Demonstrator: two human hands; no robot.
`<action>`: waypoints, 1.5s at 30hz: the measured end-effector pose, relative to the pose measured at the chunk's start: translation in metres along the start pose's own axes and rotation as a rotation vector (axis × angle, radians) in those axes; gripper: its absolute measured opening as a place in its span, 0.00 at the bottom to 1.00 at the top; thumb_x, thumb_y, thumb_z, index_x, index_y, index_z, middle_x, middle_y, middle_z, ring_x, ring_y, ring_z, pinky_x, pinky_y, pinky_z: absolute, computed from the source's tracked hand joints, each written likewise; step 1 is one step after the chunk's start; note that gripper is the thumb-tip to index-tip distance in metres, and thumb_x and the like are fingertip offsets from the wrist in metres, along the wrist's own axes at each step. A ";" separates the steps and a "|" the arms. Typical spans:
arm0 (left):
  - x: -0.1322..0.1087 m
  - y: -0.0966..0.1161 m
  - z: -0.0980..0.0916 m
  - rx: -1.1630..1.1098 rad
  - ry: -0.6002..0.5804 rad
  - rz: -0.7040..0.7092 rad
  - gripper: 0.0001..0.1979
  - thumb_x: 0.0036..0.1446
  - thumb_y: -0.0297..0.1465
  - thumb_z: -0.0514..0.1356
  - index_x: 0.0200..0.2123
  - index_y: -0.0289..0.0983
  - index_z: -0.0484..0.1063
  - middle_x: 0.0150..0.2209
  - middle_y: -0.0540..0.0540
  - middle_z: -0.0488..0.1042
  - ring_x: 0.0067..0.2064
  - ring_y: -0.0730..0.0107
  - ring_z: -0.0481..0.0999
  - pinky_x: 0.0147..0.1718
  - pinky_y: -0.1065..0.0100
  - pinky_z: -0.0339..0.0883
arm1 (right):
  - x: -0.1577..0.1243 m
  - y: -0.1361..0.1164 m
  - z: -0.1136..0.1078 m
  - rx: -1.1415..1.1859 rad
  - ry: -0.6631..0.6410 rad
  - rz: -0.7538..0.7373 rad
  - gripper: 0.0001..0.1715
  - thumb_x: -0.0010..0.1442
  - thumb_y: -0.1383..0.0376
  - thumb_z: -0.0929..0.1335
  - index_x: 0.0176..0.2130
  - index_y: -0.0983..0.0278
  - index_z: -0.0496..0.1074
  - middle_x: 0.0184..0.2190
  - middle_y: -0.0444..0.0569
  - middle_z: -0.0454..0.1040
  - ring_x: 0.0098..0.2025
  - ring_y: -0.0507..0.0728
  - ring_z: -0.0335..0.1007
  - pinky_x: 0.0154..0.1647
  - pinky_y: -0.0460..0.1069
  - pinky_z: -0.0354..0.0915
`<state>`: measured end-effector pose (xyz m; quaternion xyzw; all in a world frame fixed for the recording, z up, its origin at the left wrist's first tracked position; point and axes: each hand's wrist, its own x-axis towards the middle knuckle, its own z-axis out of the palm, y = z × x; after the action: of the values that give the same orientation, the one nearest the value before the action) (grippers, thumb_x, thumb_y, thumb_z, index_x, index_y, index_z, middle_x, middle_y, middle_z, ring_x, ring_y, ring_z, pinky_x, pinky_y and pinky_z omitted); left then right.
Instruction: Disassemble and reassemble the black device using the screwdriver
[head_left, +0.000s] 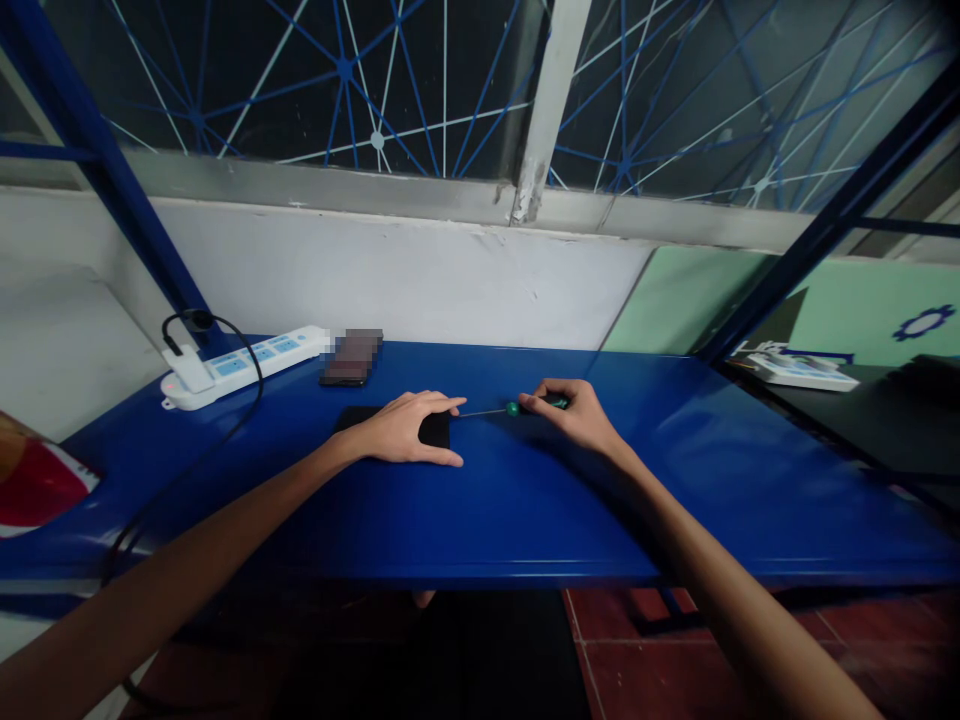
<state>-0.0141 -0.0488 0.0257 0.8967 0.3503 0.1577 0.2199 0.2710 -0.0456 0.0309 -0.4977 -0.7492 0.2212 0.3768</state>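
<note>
My left hand (405,428) lies over a flat black square object (436,432) on the blue table. Its thumb is stretched out apart from the other fingers, and the palm hides much of the object. My right hand (577,411) is closed around the green handle of a screwdriver (512,408). The thin metal shaft points left, almost level, towards the black object's right edge and my left fingertips. Whether the tip touches anything I cannot tell.
A white power strip (247,370) with a plugged-in black cable stands at the back left. Beside it lies a dark phone-like slab (352,358), partly pixelated. A red item (37,480) sits at the left edge. Blue frame posts (817,230) rise at both sides.
</note>
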 end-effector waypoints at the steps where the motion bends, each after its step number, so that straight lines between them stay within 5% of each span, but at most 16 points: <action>1: 0.000 0.000 -0.001 -0.036 0.035 0.010 0.38 0.52 0.50 0.62 0.63 0.45 0.58 0.56 0.42 0.68 0.56 0.53 0.66 0.53 0.51 0.59 | 0.000 -0.001 -0.001 0.029 0.009 0.007 0.23 0.55 0.49 0.68 0.22 0.66 0.70 0.19 0.44 0.65 0.23 0.50 0.55 0.25 0.48 0.51; 6: 0.002 -0.002 -0.001 -0.160 0.218 0.048 0.21 0.56 0.44 0.62 0.50 0.40 0.74 0.49 0.42 0.75 0.50 0.61 0.73 0.51 0.57 0.64 | -0.001 -0.009 -0.002 0.159 0.022 0.057 0.22 0.54 0.51 0.69 0.22 0.65 0.69 0.16 0.41 0.60 0.20 0.48 0.50 0.23 0.47 0.48; 12: 0.004 -0.009 0.004 -0.182 0.297 0.056 0.10 0.57 0.38 0.62 0.38 0.40 0.80 0.41 0.45 0.78 0.42 0.65 0.76 0.45 0.62 0.68 | -0.001 -0.011 0.003 0.153 -0.006 0.026 0.23 0.55 0.51 0.68 0.21 0.65 0.68 0.17 0.42 0.61 0.21 0.49 0.52 0.24 0.47 0.49; 45: 0.005 -0.011 0.006 -0.138 0.327 0.019 0.10 0.58 0.36 0.61 0.40 0.41 0.80 0.38 0.45 0.78 0.41 0.63 0.75 0.41 0.61 0.68 | -0.002 -0.011 0.008 0.094 0.006 0.023 0.22 0.55 0.50 0.68 0.22 0.65 0.70 0.18 0.43 0.62 0.22 0.50 0.53 0.23 0.47 0.50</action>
<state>-0.0145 -0.0397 0.0160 0.8452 0.3613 0.3272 0.2193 0.2590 -0.0516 0.0332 -0.4889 -0.7310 0.2591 0.3994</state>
